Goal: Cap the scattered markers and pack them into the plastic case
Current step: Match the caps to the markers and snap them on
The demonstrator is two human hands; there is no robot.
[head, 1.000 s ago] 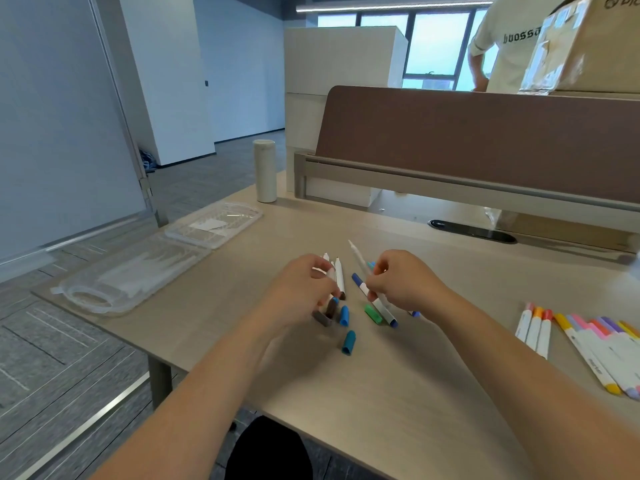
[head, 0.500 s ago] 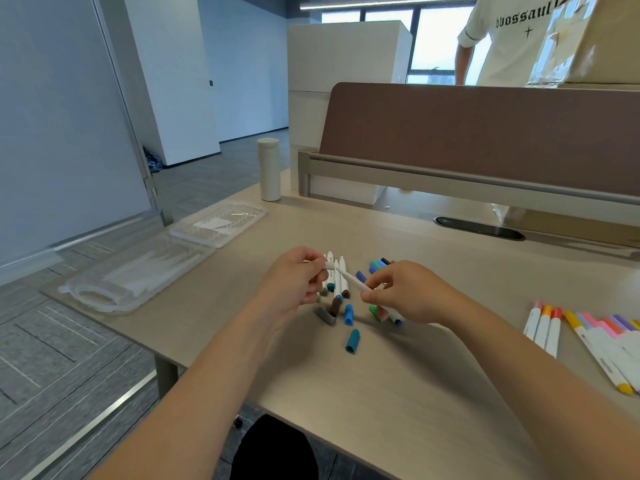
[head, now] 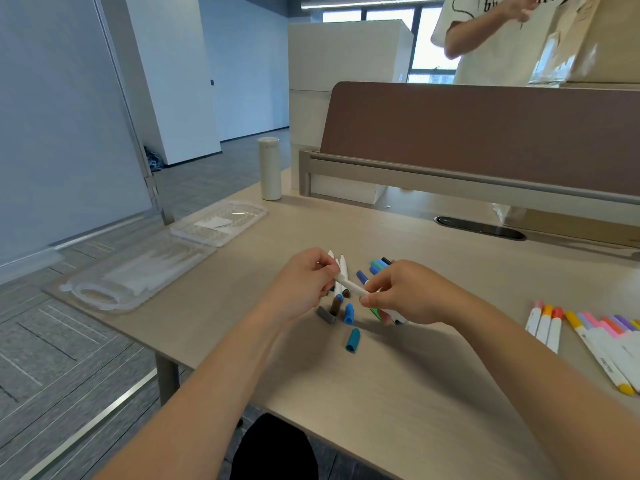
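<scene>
A white marker (head: 350, 285) spans the gap between my two hands above the desk. My left hand (head: 302, 285) pinches its left end, where a cap would sit but my fingers hide it. My right hand (head: 405, 293) grips the barrel's right end. Under them lie several uncapped white markers (head: 343, 266) and loose caps: a teal one (head: 352, 340), a blue one (head: 349, 313), a grey one (head: 326, 314). The clear plastic case (head: 138, 268) lies open at the desk's left edge.
A row of capped markers (head: 588, 336) lies at the right side of the desk. A white bottle (head: 269, 168) stands at the back by the brown partition (head: 485, 133). A person stands behind the partition beside a cardboard box (head: 595, 39).
My right hand lifted the white marker from the pile and tilted it toward my left hand, which came up to its left end. Both hands now hold it level.
</scene>
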